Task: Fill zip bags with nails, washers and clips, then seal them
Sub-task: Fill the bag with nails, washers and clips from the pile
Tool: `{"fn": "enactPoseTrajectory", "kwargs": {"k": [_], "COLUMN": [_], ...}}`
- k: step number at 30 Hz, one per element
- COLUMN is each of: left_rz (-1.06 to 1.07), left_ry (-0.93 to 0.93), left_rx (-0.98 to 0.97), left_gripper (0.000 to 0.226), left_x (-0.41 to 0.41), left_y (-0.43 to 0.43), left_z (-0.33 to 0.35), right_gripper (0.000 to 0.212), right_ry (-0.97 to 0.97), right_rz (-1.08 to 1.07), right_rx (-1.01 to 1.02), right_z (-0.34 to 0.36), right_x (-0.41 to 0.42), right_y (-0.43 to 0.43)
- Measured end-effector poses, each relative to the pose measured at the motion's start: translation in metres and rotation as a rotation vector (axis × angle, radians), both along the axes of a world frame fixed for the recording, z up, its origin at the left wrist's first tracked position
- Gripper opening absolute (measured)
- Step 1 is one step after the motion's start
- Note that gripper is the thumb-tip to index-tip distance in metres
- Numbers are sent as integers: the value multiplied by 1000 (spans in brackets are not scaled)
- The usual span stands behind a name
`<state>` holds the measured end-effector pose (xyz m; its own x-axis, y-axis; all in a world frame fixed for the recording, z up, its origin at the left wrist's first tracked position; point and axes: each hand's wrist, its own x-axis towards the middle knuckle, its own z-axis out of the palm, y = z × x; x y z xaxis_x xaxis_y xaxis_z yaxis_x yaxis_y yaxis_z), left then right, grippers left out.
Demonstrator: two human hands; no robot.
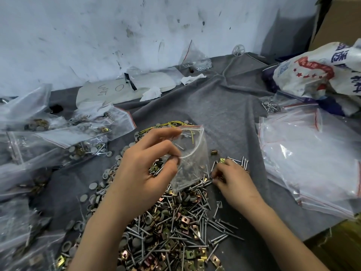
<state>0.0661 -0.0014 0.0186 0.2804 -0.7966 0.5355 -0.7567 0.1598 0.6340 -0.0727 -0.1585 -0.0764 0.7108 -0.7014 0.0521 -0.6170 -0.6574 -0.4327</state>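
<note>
Left hand (144,165) pinches the open mouth of a small clear plastic zip bag (192,159), red-lined, tilted over the heap. Right hand (232,180) pinches thin silver nails (207,182) among brassy square clips (184,220) and grey round washers (92,186) on wrinkled grey cloth (224,106). Filled bags (82,141) crowd the left.

Surface: a creased grey cloth (224,106), spread up to a scuffed white wall (97,36)
Centre: a loose heap of nails (220,225), brass-coloured clips (184,220) and grey washers (92,185), mixed together, with the washers trailing off to the left
Behind the heap: thin yellow loops (166,123)
Left: filled zip bags (64,137), overlapping, holding the same hardware
Right: empty zip bags (312,157) stacked flat, with a few more nails just behind them
Far right: a printed white sack (322,75) with red and blue markings
Back, by the wall: a flat white packet (127,87), two crumpled tissues (151,93) and a clear bag of small silvery parts (195,61)
</note>
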Motion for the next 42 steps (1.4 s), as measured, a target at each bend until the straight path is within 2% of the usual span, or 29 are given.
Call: {"fn": "enactPoseTrajectory", "kwargs": {"k": [5, 9, 12, 17, 21, 23, 24, 26, 29, 31, 34, 42], "left_rz": [-13, -51, -54, -58, 28, 74, 92, 129, 167, 176, 178, 205], "left_ry": [-2, -5, -17, -36, -15, -9, -4, 13, 85, 141, 182, 165], "left_rx": [-1, -6, 12, -3, -10, -11, -18, -33, -51, -63, -75, -50], "left_gripper": [14, 14, 16, 19, 21, 23, 23, 24, 22, 15, 18, 17], "left_x": [0, -1, -2, -3, 1, 3, 4, 5, 6, 6, 5, 8], "left_y": [0, 0, -1, -2, 0, -1, -1, -2, -2, -2, -2, -3], "left_z": [1, 1, 1, 1, -1, -2, -2, -3, -3, -2, -1, -5], "right_gripper": [15, 20, 19, 8, 4, 8, 12, 15, 5, 8, 14, 10], "right_ry": [-523, -1010, -1137, -893, -1024, -1008, -936, -670, -347, -266, -195, -100], "right_rz": [-50, 47, 125, 176, 42, -53, -83, -84, -12, 36, 75, 185], "right_rx": [61, 122, 58, -69, -7, -17, -5, 48, 101, 86, 21, -94], "right_z": [40, 92, 118, 115, 98, 82, 71, 44, 6, -11, -23, -20], "right_x": [1, -1, 3, 12, 3, 0, -1, -2, -6, -8, -8, -8], "right_y": [6, 21, 33, 35, 20, 9, 4, -1, 2, 6, 6, 2]}}
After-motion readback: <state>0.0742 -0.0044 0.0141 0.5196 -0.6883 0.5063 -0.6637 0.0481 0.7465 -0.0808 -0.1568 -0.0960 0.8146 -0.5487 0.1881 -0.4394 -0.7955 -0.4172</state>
